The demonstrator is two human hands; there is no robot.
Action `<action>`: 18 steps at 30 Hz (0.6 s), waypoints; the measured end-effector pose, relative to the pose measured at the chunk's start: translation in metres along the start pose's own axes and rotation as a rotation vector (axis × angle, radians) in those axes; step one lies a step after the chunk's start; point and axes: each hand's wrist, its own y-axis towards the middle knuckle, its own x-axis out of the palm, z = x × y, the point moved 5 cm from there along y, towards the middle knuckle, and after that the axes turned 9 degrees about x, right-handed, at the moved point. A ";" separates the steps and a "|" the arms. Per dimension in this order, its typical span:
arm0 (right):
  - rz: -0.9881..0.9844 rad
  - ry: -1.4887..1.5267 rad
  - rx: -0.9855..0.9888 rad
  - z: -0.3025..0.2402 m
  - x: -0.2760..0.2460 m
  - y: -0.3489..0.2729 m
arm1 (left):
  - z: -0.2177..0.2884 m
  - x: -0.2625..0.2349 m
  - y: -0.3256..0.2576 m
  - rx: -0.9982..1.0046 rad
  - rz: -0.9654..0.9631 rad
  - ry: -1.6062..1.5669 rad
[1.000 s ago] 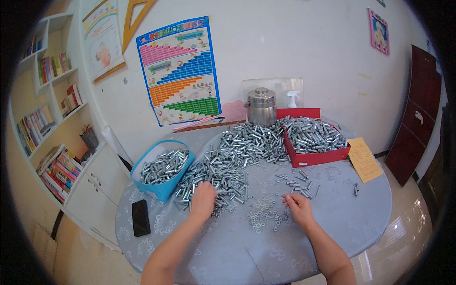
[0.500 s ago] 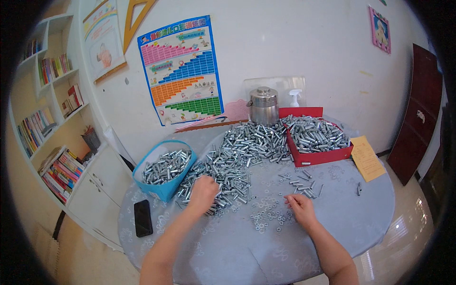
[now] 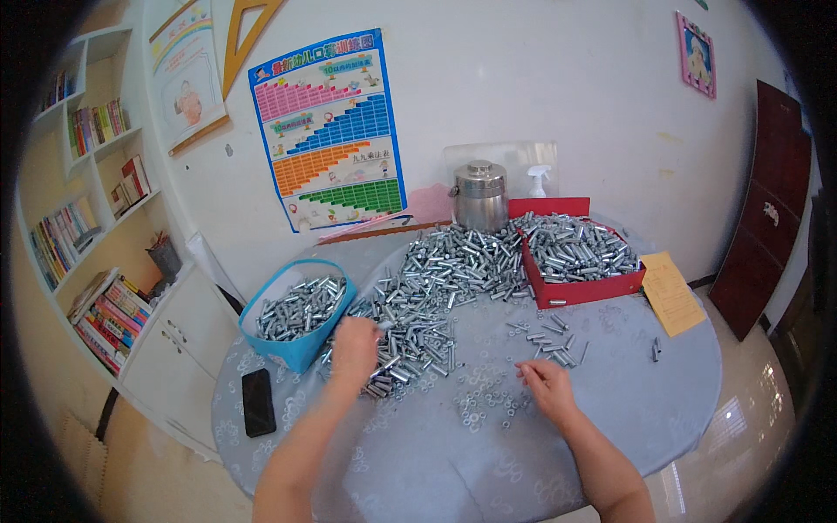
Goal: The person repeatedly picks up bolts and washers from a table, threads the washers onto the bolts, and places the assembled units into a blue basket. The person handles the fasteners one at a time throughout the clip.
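Note:
My left hand (image 3: 355, 350) is raised over the near edge of a big heap of shiny metal bolts (image 3: 436, 288) and pinches one small bolt at its fingertips, beside the blue basket (image 3: 301, 309) filled with the same parts. My right hand (image 3: 547, 386) rests on the grey patterned tablecloth, fingers curled at a scatter of small washers or nuts (image 3: 479, 408). Whether it grips one I cannot tell. A few loose bolts (image 3: 551, 340) lie just beyond it.
A red box (image 3: 580, 261) heaped with bolts stands at the back right, a steel pot (image 3: 480, 195) and spray bottle (image 3: 540, 181) behind it. A black phone (image 3: 258, 401) lies front left, a yellow paper (image 3: 672, 292) at the right edge. Bookshelves (image 3: 87, 218) stand left.
My left hand has lifted from the heap's edge and drifted toward the blue basket with a bolt. My right hand has stayed near the washers, shifting slightly.

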 end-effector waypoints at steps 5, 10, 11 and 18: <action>-0.014 0.031 0.034 -0.003 0.006 -0.001 | -0.054 -0.065 0.019 -0.020 0.346 0.327; -0.024 0.010 0.059 0.004 0.007 0.000 | -0.024 -0.022 0.027 0.223 0.142 0.136; -0.018 -0.003 0.057 0.005 0.006 0.001 | -0.009 -0.011 0.030 0.279 0.128 0.080; -0.023 -0.033 0.040 -0.001 0.002 -0.001 | 0.011 0.071 0.039 0.250 -0.071 0.196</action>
